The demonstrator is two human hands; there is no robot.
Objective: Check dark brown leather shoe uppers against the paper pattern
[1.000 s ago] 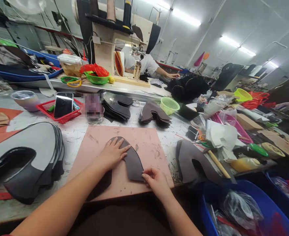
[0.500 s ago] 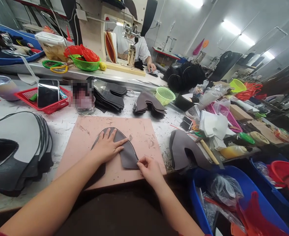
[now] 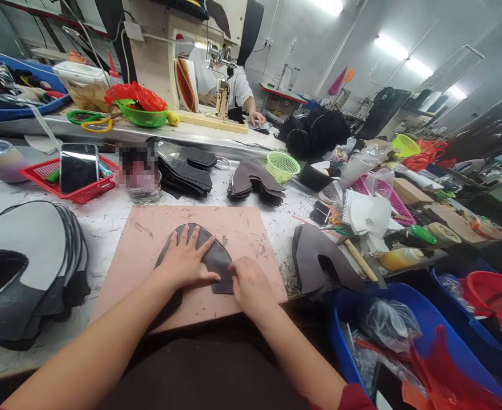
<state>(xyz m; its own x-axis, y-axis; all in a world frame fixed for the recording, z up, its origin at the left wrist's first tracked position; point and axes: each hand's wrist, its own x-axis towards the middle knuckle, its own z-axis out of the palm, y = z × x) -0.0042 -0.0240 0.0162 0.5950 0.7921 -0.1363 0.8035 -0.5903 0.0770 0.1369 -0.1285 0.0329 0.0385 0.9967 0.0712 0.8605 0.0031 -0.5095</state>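
A dark grey, U-shaped shoe upper piece [image 3: 220,263] lies on a pink board [image 3: 251,228] in front of me. My left hand [image 3: 186,256] rests flat on it with fingers spread, pressing its curved top and covering much of the middle. At the piece's right edge, the fingers of my right hand [image 3: 251,287] are closed in a pinch on the rim; the fingertips are partly hidden. Beside the board on the right is a stack of similar grey pieces [image 3: 308,250]. Another stack, of black and light grey pieces [image 3: 50,228], lies at the left.
Behind the board are black pieces [image 3: 186,171], grey pieces [image 3: 249,176], a light green basket [image 3: 282,168] and a red basket [image 3: 84,193] holding a phone. A hammer handle [image 3: 361,261] lies at right, above a blue bin [image 3: 340,336]. A co-worker's hand [image 3: 257,118] is beyond, near a sewing machine.
My right hand has moved up along the piece's right edge, closer to my left hand. My left hand's fingers have spread wider, its thumb now lower. The view has shifted slightly.
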